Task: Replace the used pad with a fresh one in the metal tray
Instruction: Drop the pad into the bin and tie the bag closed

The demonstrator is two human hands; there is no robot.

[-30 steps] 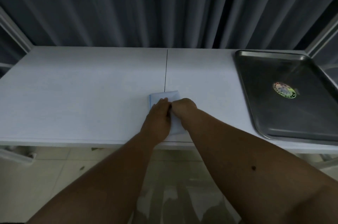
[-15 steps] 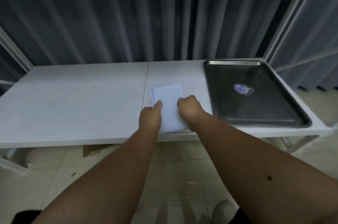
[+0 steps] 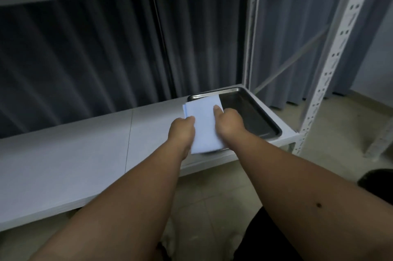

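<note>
While both hands carry the folded pad, these lines run from the near edge of the metal tray outward.

Left hand (image 3: pixel 182 131): just short of the tray's near left corner, it grips the pad's left edge, thumb on top and the other fingers hidden beneath, so I judge a pinch.

Right hand (image 3: pixel 229 121): over the tray's near left part, it holds the pad's right edge with one finger pointing forward along the top; the rest of the fingers curl under, out of sight.

Fresh pad (image 3: pixel 203 124): a pale blue, folded rectangle with layered edges showing at its far left corner. It overlaps the tray's left rim; whether it rests on the rim or hangs just above cannot be told. It looks thin, soft and clean.

Metal tray (image 3: pixel 258 115): dark, shallow, with a raised shiny rim, at the right end of the white shelf (image 3: pixel 85 150). Its visible floor holds no used pad.

Risk, fold: the layers may slip apart or open unevenly, since each hand holds only one edge.

Risk, placement: the pad may land across the left rim instead of flat inside, because most of it sits left of the tray floor.

Risk, tray: a push against the rim could slide it toward the shelf's right edge, which lies just beside it.

Curtain (image 3: pixel 95 52): grey pleats behind the tray.
</note>
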